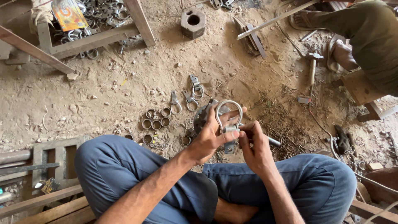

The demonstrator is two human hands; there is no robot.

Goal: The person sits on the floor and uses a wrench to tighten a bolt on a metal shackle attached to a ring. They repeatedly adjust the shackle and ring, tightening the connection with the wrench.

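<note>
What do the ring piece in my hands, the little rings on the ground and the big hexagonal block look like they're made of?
Ring piece, held by the left hand and right hand: bare steel by its look, grey with a dull shine. Small rings on the dirt: likely the same metal, grey with bright rims. Hexagonal block: probably iron or steel, dark, matte and dusty, with a round hole.
</note>
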